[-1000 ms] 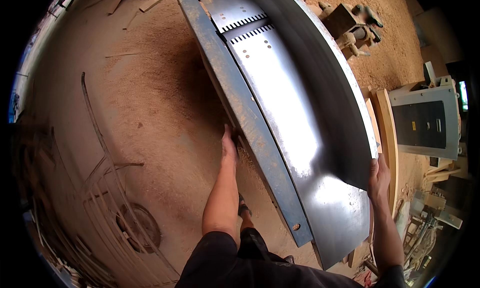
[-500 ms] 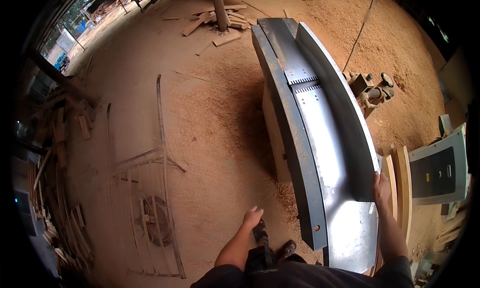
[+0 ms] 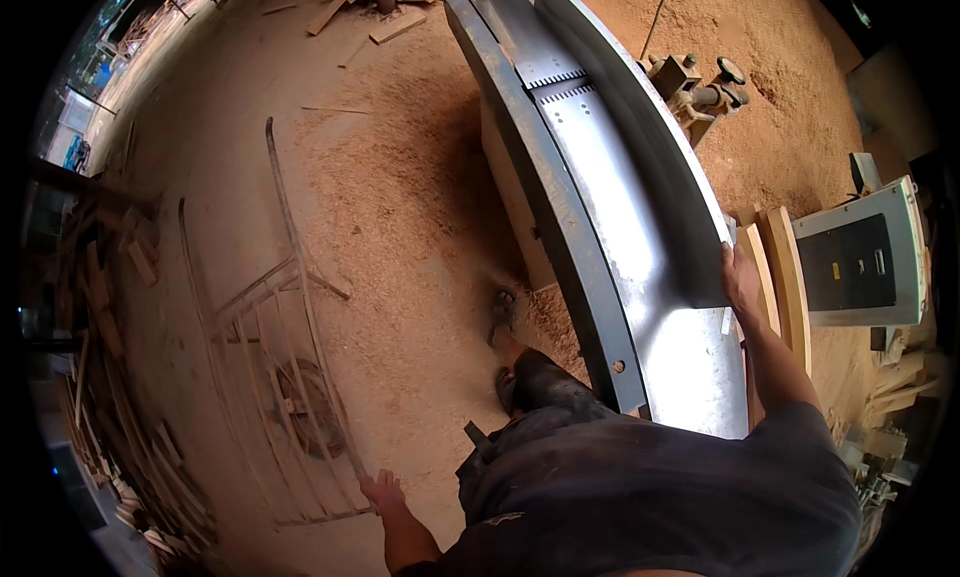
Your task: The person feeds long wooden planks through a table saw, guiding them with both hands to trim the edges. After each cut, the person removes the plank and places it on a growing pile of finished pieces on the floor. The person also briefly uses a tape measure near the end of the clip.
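A long jointer with a shiny metal table (image 3: 640, 247) and a dark upright fence (image 3: 625, 107) runs away from me on the right. My right hand (image 3: 738, 282) grips the near part of the fence's top edge, its fingers partly hidden. Toothed lips (image 3: 558, 85) border the cutter slot farther up the table. Out to the lower left, my left hand (image 3: 384, 491) hangs with its fingers loosely apart, holding nothing I can see. It overlaps the near end of a metal-framed handcart (image 3: 300, 247) lying on the floor; whether they touch is unclear.
Boards (image 3: 788, 267) stand beside the fence, near a grey metal cabinet (image 3: 850, 262). A clamp-like metal fitting (image 3: 700, 92) juts out behind the fence. Sawdust (image 3: 790, 167) heaps up at the far right. Wood scraps (image 3: 398, 25) surround a post, and more timber (image 3: 95, 377) lies at the left.
My left hand has swung left and back toward me, to beside the handcart. My body has turned and one foot has stepped forward. The right hand stays on the fence.
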Tool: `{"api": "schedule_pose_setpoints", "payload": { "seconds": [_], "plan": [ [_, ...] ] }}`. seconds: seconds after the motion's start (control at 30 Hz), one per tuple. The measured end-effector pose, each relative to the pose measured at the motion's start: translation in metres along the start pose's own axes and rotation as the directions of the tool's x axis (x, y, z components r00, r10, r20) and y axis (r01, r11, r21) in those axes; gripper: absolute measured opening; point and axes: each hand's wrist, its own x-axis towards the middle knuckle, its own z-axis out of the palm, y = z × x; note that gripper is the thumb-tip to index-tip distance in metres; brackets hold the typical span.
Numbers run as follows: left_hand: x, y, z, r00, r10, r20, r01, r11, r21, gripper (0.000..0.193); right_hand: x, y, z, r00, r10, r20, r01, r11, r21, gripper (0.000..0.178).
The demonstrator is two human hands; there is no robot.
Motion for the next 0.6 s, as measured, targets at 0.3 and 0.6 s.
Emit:
{"api": "schedule_pose_setpoints", "payload": {
  "seconds": [0.3, 0.6],
  "plan": [
    [-0.050, -0.078, 0.376, 0.740, -0.324, 0.589, 0.087, 0.915, 0.395, 0.082, -0.019, 0.012, 0.007, 0.997, -0.011, -0.079, 0.025, 0.985, 0.170, 0.059],
    [-0.130, -0.185, 0.653, 0.586, -0.543, 0.601, 0.157, 0.804, 0.573, 0.091, -0.016, -0.023, -0.024, 0.995, 0.057, 0.082, -0.069, 0.985, 0.157, 0.057]
  ]
}}
